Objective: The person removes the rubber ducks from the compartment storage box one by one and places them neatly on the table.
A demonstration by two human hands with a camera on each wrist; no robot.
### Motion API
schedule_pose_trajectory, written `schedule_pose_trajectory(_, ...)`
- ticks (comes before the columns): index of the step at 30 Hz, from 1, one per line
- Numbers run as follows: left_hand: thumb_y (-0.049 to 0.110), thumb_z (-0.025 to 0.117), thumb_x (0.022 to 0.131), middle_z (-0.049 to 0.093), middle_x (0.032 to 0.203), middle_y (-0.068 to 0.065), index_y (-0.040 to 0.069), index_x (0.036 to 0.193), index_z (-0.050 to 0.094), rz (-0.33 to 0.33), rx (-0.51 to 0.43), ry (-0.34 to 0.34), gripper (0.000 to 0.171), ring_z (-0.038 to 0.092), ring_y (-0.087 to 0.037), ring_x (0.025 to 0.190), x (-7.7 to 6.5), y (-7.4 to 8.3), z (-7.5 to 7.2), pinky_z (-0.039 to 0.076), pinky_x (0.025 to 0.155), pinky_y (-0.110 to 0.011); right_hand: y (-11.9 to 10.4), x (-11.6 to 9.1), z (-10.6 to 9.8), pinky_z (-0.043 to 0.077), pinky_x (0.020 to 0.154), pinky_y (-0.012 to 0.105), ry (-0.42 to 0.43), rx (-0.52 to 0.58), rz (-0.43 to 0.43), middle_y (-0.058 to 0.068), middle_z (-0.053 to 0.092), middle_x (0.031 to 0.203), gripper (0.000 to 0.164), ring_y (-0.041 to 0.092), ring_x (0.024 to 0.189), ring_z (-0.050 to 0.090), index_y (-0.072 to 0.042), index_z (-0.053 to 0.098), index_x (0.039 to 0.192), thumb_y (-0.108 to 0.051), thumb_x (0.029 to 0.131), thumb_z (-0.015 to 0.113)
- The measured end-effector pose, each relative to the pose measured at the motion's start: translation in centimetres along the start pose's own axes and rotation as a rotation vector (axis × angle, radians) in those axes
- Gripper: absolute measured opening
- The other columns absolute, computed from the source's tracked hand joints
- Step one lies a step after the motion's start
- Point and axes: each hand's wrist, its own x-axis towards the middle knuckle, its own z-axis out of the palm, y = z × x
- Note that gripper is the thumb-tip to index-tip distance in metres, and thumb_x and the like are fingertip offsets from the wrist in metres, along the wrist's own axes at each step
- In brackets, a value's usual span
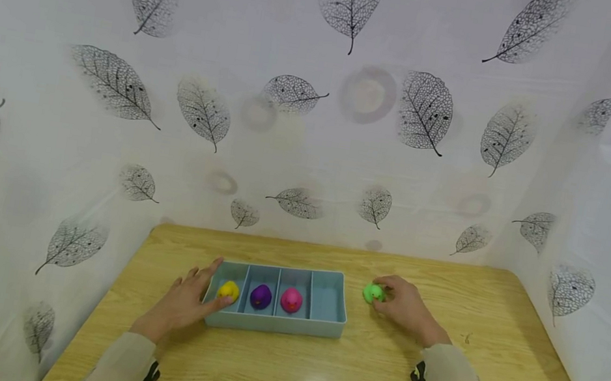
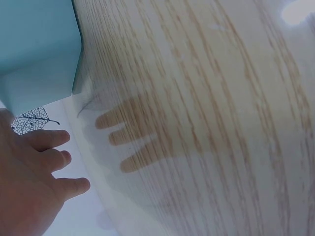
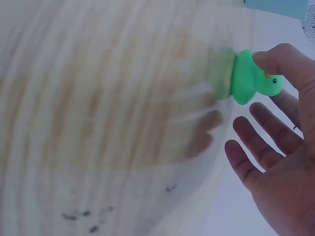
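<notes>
White sheet (image 1: 341,150) with skeleton-leaf print: hangs behind and at both sides. Wood-grain table (image 1: 254,374): extends below it, bearing a glare spot toward the near side. Blue-grey tray (image 1: 273,326): lies left of mid-table, divided crosswise into four compartments. Left hand (image 1: 183,303): lies at the tray's left end, fingers spread, forefinger at the far left corner, thumb over the near wall. Right hand (image 1: 406,308): pinches the green toy duck (image 1: 370,294) between thumb and forefinger, other three fingers extended clear. Green toy duck: sits right of the tray, base at the tabletop; cannot tell whether slightly lifted. Yellow (image 1: 229,289), purple (image 1: 260,296) and pink toy ducks (image 1: 292,300): occupy the first three compartments from the left, singly.
</notes>
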Motion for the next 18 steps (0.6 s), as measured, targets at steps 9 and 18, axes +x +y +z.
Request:
schedule_pose_trajectory(9,0.069,0.053,0.100,0.031,0.171,-0.019,0.024,0.172,0.010,0.008,-0.002,-0.001,0.095,0.024,-0.058,0.155,0.0,-0.1,0.0,0.015,0.121,-0.080,-2.4,0.2,-1.3,0.051,0.104,0.067,0.030,-0.027,-0.073,0.021,0.061,0.146,0.052,0.047,0.130,0.059,-0.004,0.063,0.142,-0.022,0.095,0.077)
schedule_pose_trajectory(18,0.068,0.054,0.100,0.034,0.169,-0.020,0.023,0.172,0.012,0.014,-0.003,0.012,0.094,0.025,-0.058,0.155,0.0,-0.1,0.1,0.016,0.121,-0.080,-5.5,0.8,-0.6,0.055,0.097,0.064,0.052,-0.022,-0.220,0.017,0.068,0.139,0.046,0.041,0.122,0.064,-0.006,0.068,0.136,-0.023,0.095,0.079)
